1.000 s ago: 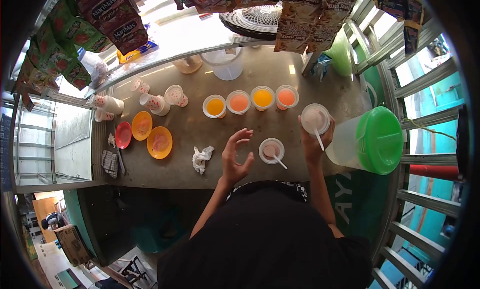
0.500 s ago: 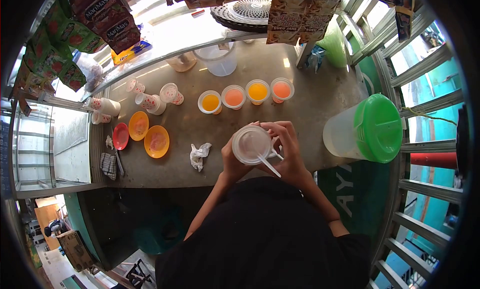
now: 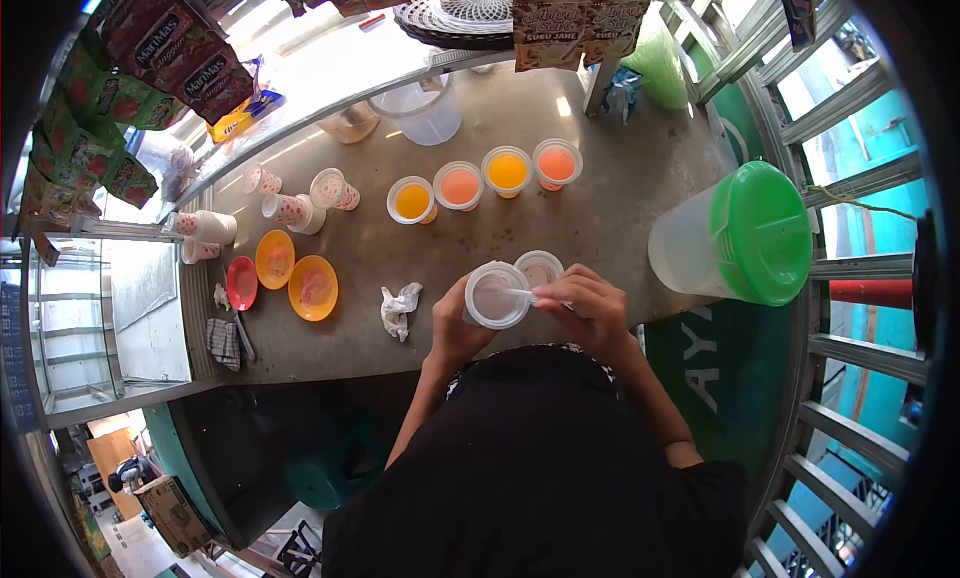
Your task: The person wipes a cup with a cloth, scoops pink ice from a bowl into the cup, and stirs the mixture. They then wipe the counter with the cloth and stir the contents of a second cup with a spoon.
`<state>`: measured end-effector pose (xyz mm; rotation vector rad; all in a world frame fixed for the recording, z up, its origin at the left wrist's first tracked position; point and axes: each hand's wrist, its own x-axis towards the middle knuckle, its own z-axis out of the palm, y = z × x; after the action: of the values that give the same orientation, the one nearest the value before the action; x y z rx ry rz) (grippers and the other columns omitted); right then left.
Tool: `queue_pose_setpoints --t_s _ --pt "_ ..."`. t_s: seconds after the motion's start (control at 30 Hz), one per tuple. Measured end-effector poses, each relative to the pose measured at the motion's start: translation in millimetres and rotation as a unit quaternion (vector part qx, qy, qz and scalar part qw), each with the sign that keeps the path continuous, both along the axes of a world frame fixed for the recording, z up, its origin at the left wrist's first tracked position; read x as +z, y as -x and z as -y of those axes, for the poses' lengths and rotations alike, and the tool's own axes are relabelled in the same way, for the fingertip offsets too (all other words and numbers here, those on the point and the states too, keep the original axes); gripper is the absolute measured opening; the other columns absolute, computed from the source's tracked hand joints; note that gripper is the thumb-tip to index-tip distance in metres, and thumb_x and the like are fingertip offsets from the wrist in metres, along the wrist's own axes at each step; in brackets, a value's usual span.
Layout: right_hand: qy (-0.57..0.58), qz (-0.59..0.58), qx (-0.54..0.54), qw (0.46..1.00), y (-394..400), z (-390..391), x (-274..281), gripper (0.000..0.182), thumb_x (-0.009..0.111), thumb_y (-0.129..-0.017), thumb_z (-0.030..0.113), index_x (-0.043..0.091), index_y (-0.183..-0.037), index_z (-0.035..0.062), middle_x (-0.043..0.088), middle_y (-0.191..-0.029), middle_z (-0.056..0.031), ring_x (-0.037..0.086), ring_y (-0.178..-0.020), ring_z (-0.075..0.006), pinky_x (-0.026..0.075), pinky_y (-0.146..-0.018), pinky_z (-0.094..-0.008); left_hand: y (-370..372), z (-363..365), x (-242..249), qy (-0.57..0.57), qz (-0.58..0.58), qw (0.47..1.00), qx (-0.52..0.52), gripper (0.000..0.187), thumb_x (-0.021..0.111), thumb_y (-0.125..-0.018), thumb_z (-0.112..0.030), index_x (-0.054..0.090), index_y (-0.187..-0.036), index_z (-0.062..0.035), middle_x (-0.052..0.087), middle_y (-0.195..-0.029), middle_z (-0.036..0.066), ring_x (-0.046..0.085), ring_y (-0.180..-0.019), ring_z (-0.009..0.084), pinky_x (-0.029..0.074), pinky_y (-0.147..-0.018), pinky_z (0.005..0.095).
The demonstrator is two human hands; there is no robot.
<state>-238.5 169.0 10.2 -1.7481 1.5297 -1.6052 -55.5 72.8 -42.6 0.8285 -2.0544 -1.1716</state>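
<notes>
My left hand (image 3: 452,326) is wrapped around a clear plastic cup (image 3: 482,312) with pale, milky-looking contents. Between the fingertips of my right hand (image 3: 592,310) is the handle of a white plastic spoon (image 3: 522,294), whose other end dips into that cup. A second plastic cup (image 3: 540,266) with pinkish contents stands right behind, partly covered by the held cup and my right fingers. Farther back is a row of cups with orange drink (image 3: 411,203) and pink drink (image 3: 460,188).
Left are orange plates (image 3: 318,294), a red plate (image 3: 241,283), stacked dotted cups (image 3: 290,211) and a crumpled tissue (image 3: 400,310). A green-lidded container (image 3: 765,233) stands right. At the back is a clear tub (image 3: 430,113); sachets (image 3: 580,23) hang overhead.
My right hand has shifted from the held cup to the spoon handle, which has swung from pointing down-right to pointing right. The second cup behind now shows more.
</notes>
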Motion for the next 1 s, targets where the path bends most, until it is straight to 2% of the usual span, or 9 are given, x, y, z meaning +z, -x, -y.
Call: queue_pose_setpoints --t_s 0.07,0.13,0.17,0.23,0.37,0.43,0.53,0.73,1.0 --pt "0.006 0.004 -0.034 0.999 2 -2 -3 0.016 0.074 -0.079 0.002 0.068 -0.094 0.0009 0.066 -0.079 -0.0111 0.064 -0.072 -0.0256 0.051 -0.066 -0.0339 1 0 1 0.006 0.008 1.0 -0.003 0.056 0.083 -0.066 -0.007 0.061 -0.117 -0.0014 0.068 -0.109 0.014 0.068 -0.099 0.0262 0.054 -0.085 0.0348" --pt "-0.044 0.077 -0.086 0.992 3 -4 -11 0.01 0.07 -0.084 0.002 0.068 -0.094 0.0001 0.068 -0.077 -0.0118 0.064 -0.065 -0.0187 0.05 -0.061 -0.029 3 1 4 0.014 0.016 1.0 -0.008 0.056 0.082 -0.066 -0.006 0.061 -0.118 -0.0021 0.068 -0.11 0.015 0.068 -0.1 0.0268 0.054 -0.085 0.0356" --pt "-0.045 0.077 -0.086 0.992 2 -5 -15 0.01 0.07 -0.084 0.002 0.068 -0.094 0.0001 0.068 -0.077 -0.0118 0.064 -0.065 -0.0187 0.05 -0.061 -0.029 4 1 7 0.017 0.023 1.0 -0.005 0.056 0.081 -0.066 -0.006 0.06 -0.118 -0.0028 0.067 -0.111 0.014 0.067 -0.101 0.028 0.053 -0.086 0.0364" --pt "-0.106 0.138 -0.109 0.979 0 -7 -24 0.014 0.059 -0.095 0.007 0.067 -0.095 -0.0047 0.069 -0.078 -0.0104 0.059 -0.063 -0.0086 0.048 -0.059 -0.0233 5 1 9 0.019 0.031 0.999 -0.003 0.056 0.081 -0.066 -0.005 0.06 -0.119 -0.0035 0.067 -0.113 0.014 0.066 -0.102 0.0292 0.053 -0.086 0.0372" --pt "-0.105 0.227 -0.122 0.961 -9 -2 -36 0.018 0.057 -0.098 0.009 0.065 -0.093 -0.0066 0.069 -0.077 -0.0108 0.058 -0.061 -0.0083 0.048 -0.057 -0.0233 8 2 14 0.052 0.04 0.998 -0.016 0.055 0.08 -0.067 -0.005 0.059 -0.118 -0.0043 0.066 -0.113 0.014 0.065 -0.103 0.0316 0.053 -0.087 0.0386" --pt "-0.13 0.33 -0.148 0.923 -12 0 -40 0.021 0.056 -0.099 0.012 0.064 -0.091 -0.0059 0.069 -0.076 -0.0112 0.059 -0.06 -0.0089 0.048 -0.056 -0.0242 8 1 16 0.056 0.045 0.997 -0.017 0.055 0.08 -0.067 -0.005 0.06 -0.118 -0.0043 0.066 -0.113 0.014 0.064 -0.103 0.0321 0.053 -0.087 0.039" --pt "-0.133 0.372 -0.146 0.907 -8 0 -40 0.025 0.055 -0.099 0.017 0.064 -0.088 -0.0038 0.068 -0.075 -0.0107 0.06 -0.059 -0.0101 0.047 -0.055 -0.0233 6 1 15 0.04 0.055 0.998 -0.016 0.054 0.08 -0.067 -0.006 0.059 -0.118 -0.0038 0.066 -0.113 0.014 0.064 -0.103 0.032 0.053 -0.087 0.0389" --pt "-0.154 0.426 -0.17 0.875 7 -7 -36 0.029 0.055 -0.1 0.024 0.064 -0.088 -0.0005 0.067 -0.072 -0.0097 0.06 -0.057 -0.012 0.045 -0.053 -0.0217 2 1 9 0.027 0.067 0.997 -0.011 0.054 0.079 -0.069 -0.007 0.059 -0.119 -0.0036 0.065 -0.114 0.015 0.064 -0.104 0.0327 0.052 -0.087 0.0392" --pt "-0.108 0.412 -0.211 0.88 28 -17 -37 0.026 0.053 -0.101 0.022 0.063 -0.092 -0.0006 0.068 -0.075 -0.0097 0.06 -0.061 -0.011 0.043 -0.057 -0.0216 -5 8 -1 0.034 0.085 0.996 -0.008 0.06 0.079 -0.068 -0.006 0.056 -0.123 -0.003 0.064 -0.116 0.017 0.063 -0.106 0.0336 0.051 -0.09 0.0394"
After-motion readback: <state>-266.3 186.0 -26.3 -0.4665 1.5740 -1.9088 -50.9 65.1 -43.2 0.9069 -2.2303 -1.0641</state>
